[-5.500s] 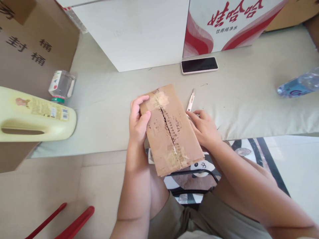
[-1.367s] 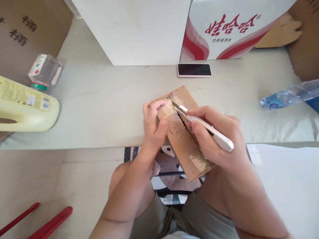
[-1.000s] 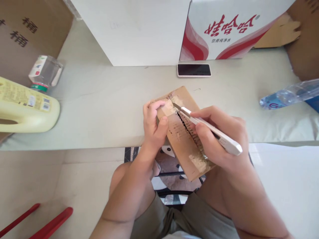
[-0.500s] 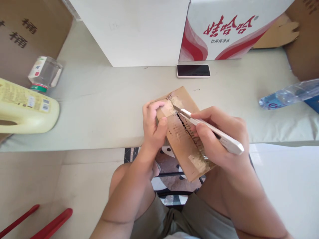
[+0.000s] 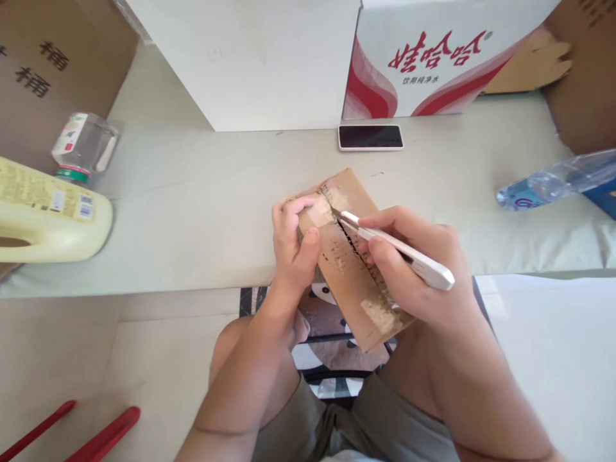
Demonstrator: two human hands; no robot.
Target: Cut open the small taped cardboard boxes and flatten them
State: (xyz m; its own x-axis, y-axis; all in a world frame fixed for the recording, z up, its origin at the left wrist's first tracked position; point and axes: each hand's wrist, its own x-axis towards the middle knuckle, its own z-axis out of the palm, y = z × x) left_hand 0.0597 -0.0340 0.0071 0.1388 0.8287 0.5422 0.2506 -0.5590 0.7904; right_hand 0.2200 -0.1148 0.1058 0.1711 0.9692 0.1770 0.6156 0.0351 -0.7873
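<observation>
A small brown cardboard box (image 5: 349,282) with torn tape along its middle seam rests tilted at the near edge of the pale cushioned surface (image 5: 202,199). My left hand (image 5: 291,247) grips the box's left side, thumb on its top face. My right hand (image 5: 414,269) is closed on a white utility knife (image 5: 399,251). The knife's blade tip sits at the far end of the seam, near the tape patch.
A phone (image 5: 370,136) lies face up behind the box. A white box (image 5: 255,58) and a red-and-white printed carton (image 5: 433,58) stand at the back. A yellow jug (image 5: 48,218) and a small bottle (image 5: 81,147) lie left, a water bottle (image 5: 553,183) right.
Since 5.5 s ago my right hand has picked up the knife that lay beside the box and brought its blade to the seam. Over the last second the blade has stayed near the seam's far end.
</observation>
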